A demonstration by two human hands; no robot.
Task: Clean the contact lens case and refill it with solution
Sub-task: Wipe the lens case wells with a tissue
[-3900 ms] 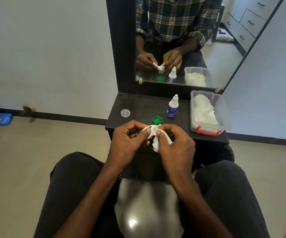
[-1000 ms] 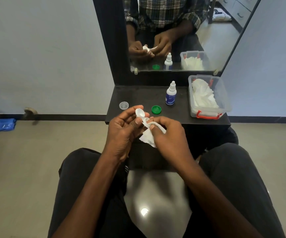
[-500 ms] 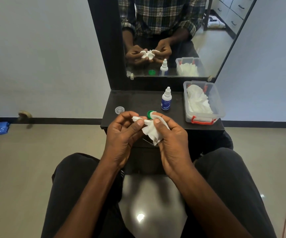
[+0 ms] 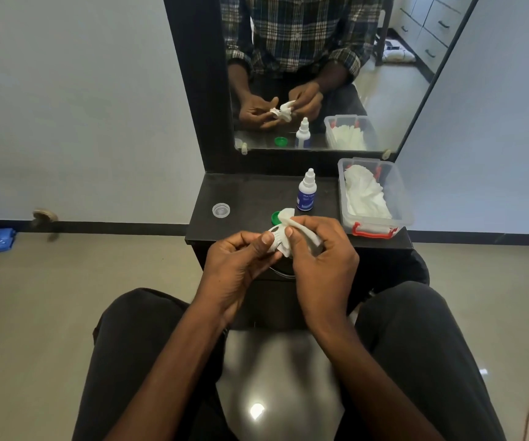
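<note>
Head view, centre of frame: we see the case held just above the near edge of the shelf, mostly hidden by fingers & tissue. Left hand pinches the case between thumb and curled fingers; right hand has fingers curled round the tissue, pressing it into the case. We judge the case light, stiff plastic, prob. slippery if wet, so grip it by the rim/edges, not the wells; the tissue is soft and tears easily. Green cap lies on the shelf just behind the hands, clear cap at left centre, bottle upright above centre, tissue box at right. Bottle is small and light; we'd take it round the body. Mirror in upper frame shows the same grip from the front.
</note>
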